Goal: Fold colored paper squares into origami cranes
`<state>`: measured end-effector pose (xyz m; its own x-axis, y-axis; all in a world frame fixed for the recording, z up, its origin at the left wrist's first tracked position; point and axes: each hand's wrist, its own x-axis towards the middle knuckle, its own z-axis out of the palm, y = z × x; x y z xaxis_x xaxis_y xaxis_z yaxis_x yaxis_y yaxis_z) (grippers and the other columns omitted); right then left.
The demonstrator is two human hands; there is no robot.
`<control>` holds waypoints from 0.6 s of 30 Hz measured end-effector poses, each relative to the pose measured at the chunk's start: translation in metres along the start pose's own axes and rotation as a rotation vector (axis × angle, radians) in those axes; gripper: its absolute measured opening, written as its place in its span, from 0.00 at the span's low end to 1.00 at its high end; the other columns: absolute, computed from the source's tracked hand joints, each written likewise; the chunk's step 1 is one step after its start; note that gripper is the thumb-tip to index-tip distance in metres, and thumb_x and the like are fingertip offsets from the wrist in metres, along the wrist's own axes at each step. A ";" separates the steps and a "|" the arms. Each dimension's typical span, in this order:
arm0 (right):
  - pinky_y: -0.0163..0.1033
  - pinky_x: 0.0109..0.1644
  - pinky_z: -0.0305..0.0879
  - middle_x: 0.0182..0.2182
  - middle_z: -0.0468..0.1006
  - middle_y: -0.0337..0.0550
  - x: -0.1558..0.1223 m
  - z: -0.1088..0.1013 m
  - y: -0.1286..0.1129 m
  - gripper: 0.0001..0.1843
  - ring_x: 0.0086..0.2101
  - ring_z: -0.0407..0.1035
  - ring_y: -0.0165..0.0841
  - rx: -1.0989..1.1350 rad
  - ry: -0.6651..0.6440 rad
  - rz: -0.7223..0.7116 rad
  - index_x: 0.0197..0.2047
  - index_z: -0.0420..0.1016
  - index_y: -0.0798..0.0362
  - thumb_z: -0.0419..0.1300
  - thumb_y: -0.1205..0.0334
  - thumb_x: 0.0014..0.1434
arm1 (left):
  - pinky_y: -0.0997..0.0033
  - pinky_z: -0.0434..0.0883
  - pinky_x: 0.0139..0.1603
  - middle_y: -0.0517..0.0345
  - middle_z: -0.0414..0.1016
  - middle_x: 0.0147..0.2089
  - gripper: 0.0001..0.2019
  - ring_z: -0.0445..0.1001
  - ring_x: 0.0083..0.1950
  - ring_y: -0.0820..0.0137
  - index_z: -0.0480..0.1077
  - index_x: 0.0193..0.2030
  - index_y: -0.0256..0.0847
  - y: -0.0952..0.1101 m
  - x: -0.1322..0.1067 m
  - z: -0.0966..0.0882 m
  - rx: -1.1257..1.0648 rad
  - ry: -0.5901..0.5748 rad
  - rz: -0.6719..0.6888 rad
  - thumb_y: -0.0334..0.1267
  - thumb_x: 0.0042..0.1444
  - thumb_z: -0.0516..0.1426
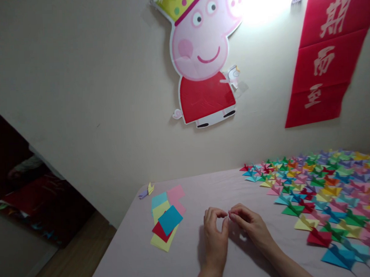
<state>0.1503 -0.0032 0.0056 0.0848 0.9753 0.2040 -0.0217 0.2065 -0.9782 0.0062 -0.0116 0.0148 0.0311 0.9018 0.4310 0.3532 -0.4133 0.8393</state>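
Two pinches, left hand point(216, 235) and right hand point(250, 224), can't tell what's in 'em. Paper sheets point(170, 220) stretch away from me, left of my grip, surface point(125, 251) edge beyond; paper birds point(319, 237) crowd the right.

2 hands point(214, 232), fingertips point(225, 214) together, paper squares point(170, 219) left, folded paper cranes point(330, 190) right
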 end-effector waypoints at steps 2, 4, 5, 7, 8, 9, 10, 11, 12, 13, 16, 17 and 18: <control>0.37 0.32 0.64 0.28 0.76 0.42 0.000 0.000 0.002 0.20 0.29 0.68 0.35 -0.009 -0.008 -0.017 0.28 0.79 0.53 0.67 0.43 0.52 | 0.67 0.67 0.46 0.60 0.72 0.38 0.06 0.71 0.43 0.65 0.69 0.36 0.44 0.000 0.000 0.000 -0.006 -0.008 0.006 0.27 0.57 0.57; 0.39 0.34 0.65 0.28 0.77 0.43 0.000 0.000 0.003 0.20 0.32 0.70 0.37 -0.011 -0.013 -0.026 0.27 0.79 0.52 0.66 0.42 0.51 | 0.67 0.67 0.46 0.60 0.72 0.38 0.05 0.71 0.43 0.65 0.70 0.36 0.44 0.000 0.000 0.000 -0.009 -0.013 -0.002 0.28 0.57 0.57; 0.39 0.34 0.66 0.28 0.77 0.43 0.000 0.000 0.003 0.21 0.32 0.70 0.38 -0.011 -0.013 -0.026 0.27 0.79 0.52 0.66 0.41 0.51 | 0.67 0.67 0.46 0.60 0.72 0.38 0.05 0.71 0.43 0.65 0.70 0.36 0.44 0.000 0.000 0.000 -0.012 -0.013 -0.006 0.29 0.57 0.57; 0.40 0.35 0.66 0.27 0.76 0.43 -0.001 0.001 0.002 0.21 0.32 0.70 0.38 -0.014 -0.013 -0.028 0.27 0.79 0.52 0.66 0.40 0.51 | 0.67 0.67 0.46 0.60 0.72 0.37 0.05 0.71 0.43 0.66 0.70 0.35 0.43 -0.001 0.000 0.001 -0.029 -0.017 -0.013 0.29 0.57 0.57; 0.40 0.35 0.66 0.27 0.76 0.43 -0.001 0.001 0.001 0.21 0.32 0.70 0.38 -0.016 -0.013 -0.035 0.27 0.79 0.52 0.66 0.40 0.51 | 0.68 0.67 0.46 0.60 0.72 0.37 0.04 0.71 0.43 0.66 0.70 0.35 0.43 -0.002 0.000 0.001 -0.047 -0.024 -0.014 0.30 0.58 0.57; 0.41 0.35 0.66 0.27 0.77 0.43 -0.001 0.001 0.000 0.21 0.32 0.71 0.38 -0.018 -0.013 -0.044 0.27 0.79 0.52 0.66 0.40 0.52 | 0.68 0.67 0.45 0.60 0.72 0.37 0.04 0.71 0.42 0.66 0.70 0.35 0.43 -0.003 0.000 0.001 -0.073 -0.033 -0.013 0.30 0.58 0.57; 0.41 0.35 0.66 0.28 0.77 0.43 -0.001 0.001 -0.001 0.21 0.32 0.71 0.39 -0.021 -0.017 -0.056 0.27 0.79 0.51 0.66 0.41 0.52 | 0.69 0.67 0.45 0.60 0.72 0.37 0.03 0.71 0.42 0.67 0.69 0.35 0.43 -0.005 0.000 0.001 -0.103 -0.041 -0.012 0.31 0.58 0.57; 0.41 0.35 0.66 0.28 0.77 0.43 -0.001 0.001 -0.003 0.20 0.32 0.71 0.39 -0.028 -0.023 -0.069 0.27 0.79 0.51 0.66 0.42 0.53 | 0.69 0.67 0.44 0.60 0.72 0.36 0.02 0.71 0.41 0.67 0.69 0.35 0.43 -0.006 0.001 0.002 -0.135 -0.047 -0.011 0.32 0.58 0.57; 0.41 0.35 0.66 0.28 0.77 0.43 -0.001 0.001 -0.003 0.19 0.32 0.71 0.39 -0.038 -0.033 -0.083 0.27 0.79 0.51 0.66 0.42 0.53 | 0.69 0.67 0.44 0.60 0.72 0.36 0.02 0.71 0.41 0.67 0.69 0.34 0.43 -0.008 0.001 0.002 -0.161 -0.050 -0.012 0.33 0.59 0.57; 0.40 0.35 0.66 0.28 0.77 0.43 -0.002 0.001 -0.004 0.19 0.31 0.71 0.38 -0.053 -0.043 -0.096 0.27 0.79 0.51 0.65 0.43 0.54 | 0.70 0.67 0.44 0.60 0.71 0.36 0.02 0.71 0.40 0.67 0.69 0.34 0.42 -0.009 0.002 0.002 -0.178 -0.048 -0.017 0.34 0.59 0.57; 0.39 0.33 0.65 0.27 0.76 0.42 -0.002 0.000 -0.004 0.16 0.30 0.70 0.37 -0.125 -0.059 -0.135 0.28 0.79 0.51 0.64 0.47 0.56 | 0.70 0.67 0.42 0.60 0.72 0.35 0.04 0.71 0.39 0.68 0.69 0.33 0.42 -0.013 0.002 0.002 -0.169 -0.038 -0.050 0.37 0.58 0.58; 0.38 0.33 0.65 0.27 0.75 0.41 -0.003 0.000 -0.004 0.15 0.29 0.70 0.36 -0.151 -0.060 -0.151 0.28 0.79 0.51 0.63 0.48 0.57 | 0.70 0.67 0.41 0.61 0.72 0.34 0.04 0.70 0.39 0.68 0.69 0.33 0.42 -0.014 0.003 0.002 -0.157 -0.033 -0.061 0.37 0.58 0.58; 0.38 0.32 0.64 0.27 0.74 0.41 -0.003 0.001 -0.003 0.14 0.29 0.69 0.35 -0.175 -0.061 -0.169 0.29 0.79 0.51 0.63 0.49 0.57 | 0.70 0.66 0.41 0.61 0.71 0.34 0.05 0.70 0.38 0.68 0.70 0.32 0.42 -0.014 0.002 0.002 -0.142 -0.026 -0.068 0.37 0.58 0.58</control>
<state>0.1496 -0.0067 0.0080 0.0123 0.9319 0.3625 0.1607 0.3559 -0.9206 0.0029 -0.0032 0.0032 0.0366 0.9305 0.3645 0.2193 -0.3634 0.9055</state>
